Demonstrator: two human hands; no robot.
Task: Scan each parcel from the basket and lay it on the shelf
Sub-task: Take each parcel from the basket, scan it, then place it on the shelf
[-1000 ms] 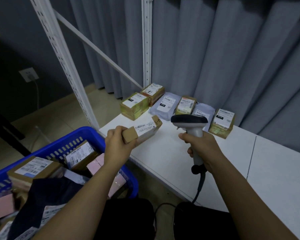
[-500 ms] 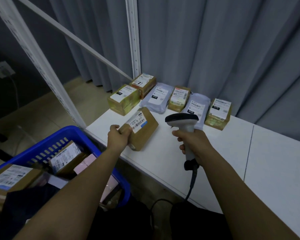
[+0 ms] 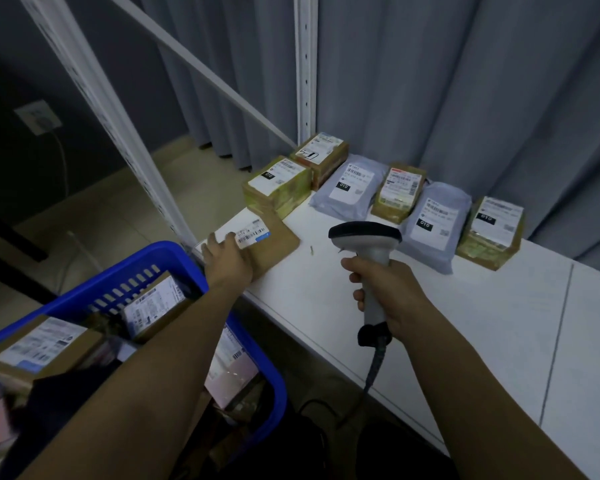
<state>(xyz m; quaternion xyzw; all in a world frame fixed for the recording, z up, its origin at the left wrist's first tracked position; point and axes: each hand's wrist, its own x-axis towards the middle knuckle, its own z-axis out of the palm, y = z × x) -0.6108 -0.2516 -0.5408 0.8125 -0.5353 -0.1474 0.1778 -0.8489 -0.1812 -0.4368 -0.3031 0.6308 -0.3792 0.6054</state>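
A flat brown parcel (image 3: 271, 242) with a white barcode label lies on the white shelf (image 3: 447, 327) at its front left corner. My left hand (image 3: 227, 259) rests on the parcel's near end, fingers stretched flat over the label. My right hand (image 3: 387, 289) grips the handle of a grey barcode scanner (image 3: 366, 235), held upright above the shelf, to the right of that parcel. The blue basket (image 3: 160, 259) stands at lower left under my left arm, with several labelled parcels (image 3: 153, 306) inside.
Several scanned parcels (image 3: 400, 192), boxes and grey mailer bags, line the back of the shelf against a grey curtain. White perforated uprights (image 3: 305, 64) and a diagonal brace frame the shelf's left end. The scanner's cable (image 3: 371, 375) hangs over the front edge.
My left hand carried the brown parcel from mid-air beside the scanner down and left, and laid it flat on the shelf corner. The scanner stayed nearly still.
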